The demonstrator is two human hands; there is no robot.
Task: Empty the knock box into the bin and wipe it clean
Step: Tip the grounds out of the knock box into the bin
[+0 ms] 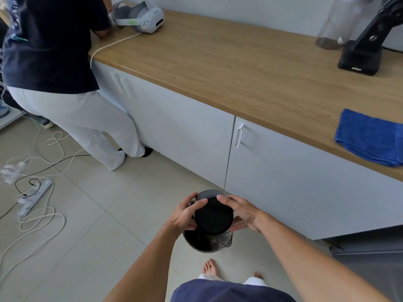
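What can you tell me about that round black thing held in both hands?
The knock box is a round, matte black tub, likely plastic or rubber. It is turned so its flat base faces the camera, held over the open bin on the floor. The left hand and right hand grip its opposite sides. Its inside is hidden.

— Clothing on the wearer?
— Navy-blue top (pixel 231 290) at the lower edge; white trouser hems (pixel 254 281) below it.
— Arms?
— Both forearms bare, no sleeves reaching them — left hand (pixel 185 214) and right hand (pixel 242 212) without gloves, rings or watch.
— Footwear?
— None (toes of both bare feet (pixel 210 267) show).
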